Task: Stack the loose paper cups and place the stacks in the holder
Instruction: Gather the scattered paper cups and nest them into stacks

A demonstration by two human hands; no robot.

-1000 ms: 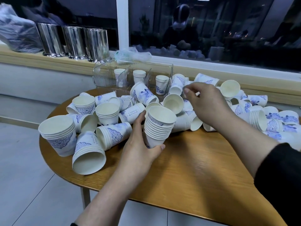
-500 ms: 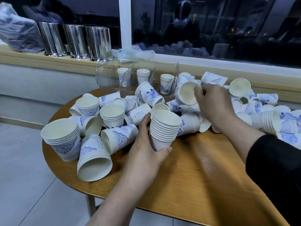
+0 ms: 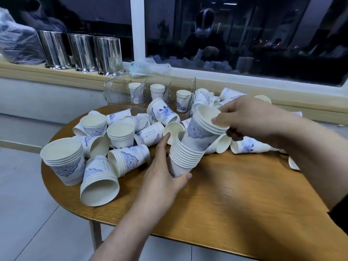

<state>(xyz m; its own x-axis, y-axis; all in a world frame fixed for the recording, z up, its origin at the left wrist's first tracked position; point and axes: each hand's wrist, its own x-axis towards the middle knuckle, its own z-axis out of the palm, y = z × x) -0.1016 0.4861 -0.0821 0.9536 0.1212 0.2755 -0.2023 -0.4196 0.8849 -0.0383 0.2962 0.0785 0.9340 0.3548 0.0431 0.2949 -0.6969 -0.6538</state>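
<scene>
Gripping blue-patterned cup stack (image 3: 185,159), left hand (image 3: 160,178); right hand (image 3: 250,119) pinching nested cups (image 3: 205,127)

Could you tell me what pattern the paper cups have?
White paper cups with blue ornamental prints, head view.

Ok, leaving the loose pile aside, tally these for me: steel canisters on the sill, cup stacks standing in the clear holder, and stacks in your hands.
Steel canisters on the sill: 3
Cup stacks in the clear holder: 3
Stacks in the hands: 2, the tall stack in the left hand, the short stack in the right hand
Total: 8
</scene>
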